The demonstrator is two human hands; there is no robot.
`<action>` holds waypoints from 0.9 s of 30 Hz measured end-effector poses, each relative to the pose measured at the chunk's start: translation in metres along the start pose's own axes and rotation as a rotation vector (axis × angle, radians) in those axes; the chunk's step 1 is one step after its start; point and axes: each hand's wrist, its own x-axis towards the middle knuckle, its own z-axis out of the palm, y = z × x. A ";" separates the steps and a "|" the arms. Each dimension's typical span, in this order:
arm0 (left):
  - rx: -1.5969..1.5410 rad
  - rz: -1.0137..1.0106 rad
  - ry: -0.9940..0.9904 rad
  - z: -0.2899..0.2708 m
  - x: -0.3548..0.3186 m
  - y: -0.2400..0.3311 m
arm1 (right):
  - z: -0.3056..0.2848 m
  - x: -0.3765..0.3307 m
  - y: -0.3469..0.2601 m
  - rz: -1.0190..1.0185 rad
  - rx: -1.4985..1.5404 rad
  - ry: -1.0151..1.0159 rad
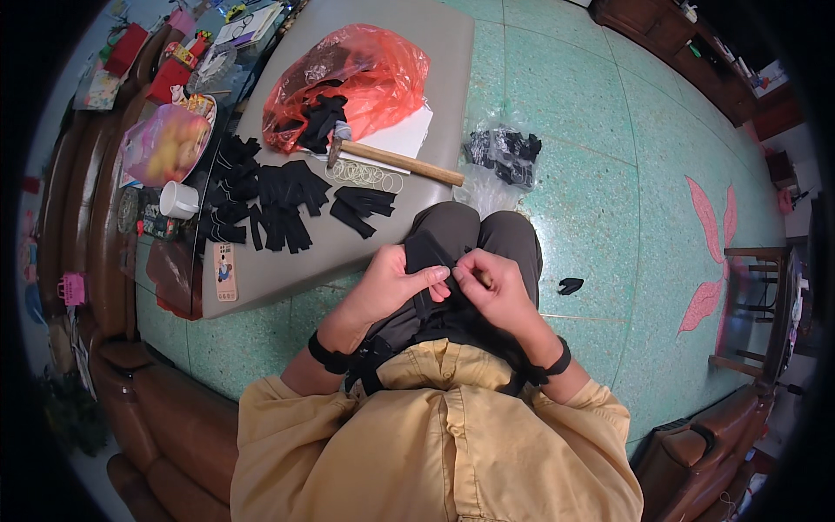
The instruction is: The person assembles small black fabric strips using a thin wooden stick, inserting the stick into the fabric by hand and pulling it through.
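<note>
Over my lap, my left hand [389, 285] is closed on a small bundle of flat black strips [424, 250], thumb on top. My right hand [499, 291] pinches at the right edge of the same bundle, fingertips close to the left thumb. Whether something small sits inside the right fingers is hidden. On the grey padded bench [339, 257] ahead and to the left lie more black strips [291, 193] in loose heaps, with a smaller stack [361, 209] nearer my knee. Pale rubber bands [365, 177] lie beside them, below a wooden-handled hammer [400, 163].
A red plastic bag [383, 65] with black pieces stands on the bench. A patterned phone-shaped case [226, 271] lies at its near corner. Left are a white mug [179, 200] and a bag of fruit [170, 148]. On the floor are a clear bag [504, 157] and a black piece [570, 285].
</note>
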 end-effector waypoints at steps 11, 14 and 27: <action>0.051 0.006 -0.009 0.003 0.000 -0.003 | 0.000 0.004 0.001 0.027 0.106 -0.001; 0.043 0.007 -0.017 0.006 0.000 -0.007 | 0.006 0.003 -0.003 -0.240 -0.217 0.083; 0.136 0.063 0.079 0.002 0.004 -0.004 | -0.001 0.009 -0.017 -0.039 -0.201 0.050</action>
